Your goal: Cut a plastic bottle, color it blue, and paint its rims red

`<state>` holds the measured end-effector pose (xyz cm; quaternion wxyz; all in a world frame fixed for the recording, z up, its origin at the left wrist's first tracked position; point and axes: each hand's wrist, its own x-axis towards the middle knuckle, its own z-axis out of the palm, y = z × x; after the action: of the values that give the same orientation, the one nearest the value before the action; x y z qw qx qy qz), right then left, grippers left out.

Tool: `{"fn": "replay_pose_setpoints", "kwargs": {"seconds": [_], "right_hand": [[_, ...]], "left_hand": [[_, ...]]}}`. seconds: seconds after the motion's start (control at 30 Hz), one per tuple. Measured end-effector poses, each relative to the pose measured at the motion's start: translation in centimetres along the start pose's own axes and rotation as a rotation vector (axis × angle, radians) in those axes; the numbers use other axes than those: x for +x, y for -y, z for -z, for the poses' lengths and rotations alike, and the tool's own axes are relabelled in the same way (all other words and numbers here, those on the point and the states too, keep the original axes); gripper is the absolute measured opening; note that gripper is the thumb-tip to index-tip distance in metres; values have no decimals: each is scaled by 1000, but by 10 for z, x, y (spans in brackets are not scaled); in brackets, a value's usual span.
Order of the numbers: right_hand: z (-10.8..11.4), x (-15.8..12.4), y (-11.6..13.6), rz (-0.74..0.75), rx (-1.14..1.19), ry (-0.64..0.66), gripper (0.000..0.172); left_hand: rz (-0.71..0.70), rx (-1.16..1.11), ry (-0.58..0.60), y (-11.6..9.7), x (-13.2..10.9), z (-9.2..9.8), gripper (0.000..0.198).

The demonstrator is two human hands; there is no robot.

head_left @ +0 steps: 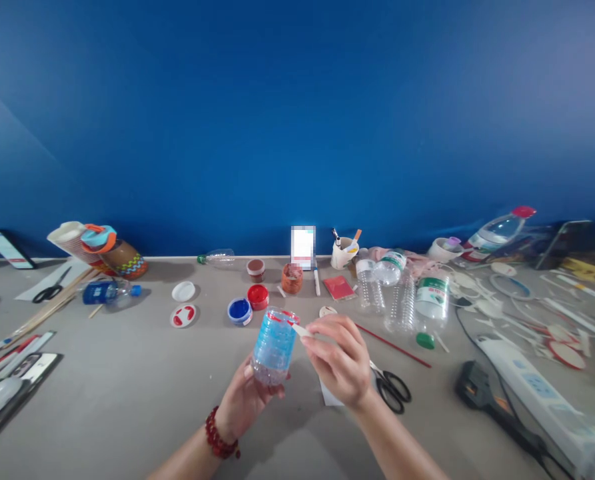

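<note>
My left hand (pixel 247 395) is wrapped round the lower part of a cut clear plastic bottle (pixel 273 347), tilted a little to the right. Light blue covers its upper half, and red paint marks the rim. In my right hand (pixel 341 357) a thin white stick (pixel 302 331) is pinched, its tip touching or very near the red rim. Just beyond the bottle stand an open jar of blue paint (pixel 240 311) and an open jar of red paint (pixel 258 297). A white lid smeared with red (pixel 183 316) lies to their left.
Black-handled scissors (pixel 394 392) and a thin red stick (pixel 394 345) lie right of my right hand. Farther right are several clear bottles (pixel 401 303), a glue gun (pixel 497 403) and a white power strip (pixel 537 387). A small blue-labelled bottle (pixel 108 292) lies at left.
</note>
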<state>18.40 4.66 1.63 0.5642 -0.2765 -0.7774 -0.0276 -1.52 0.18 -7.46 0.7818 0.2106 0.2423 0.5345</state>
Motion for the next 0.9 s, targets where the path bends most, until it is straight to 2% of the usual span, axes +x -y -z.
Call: {"fn": "replay_pose_setpoints", "kwargs": {"seconds": [0.33,0.63,0.9], "right_hand": [[-4,0,-3,12,7,30,23],[6,-3,-2,-3,35,21,21],[-2,3,-1,29,11,37,18]], "left_hand": [[4,-16,49,-1,0,1,40],[7,-46,62,3,0,9,38],[-10,-40,51,1,1,5,36]]}}
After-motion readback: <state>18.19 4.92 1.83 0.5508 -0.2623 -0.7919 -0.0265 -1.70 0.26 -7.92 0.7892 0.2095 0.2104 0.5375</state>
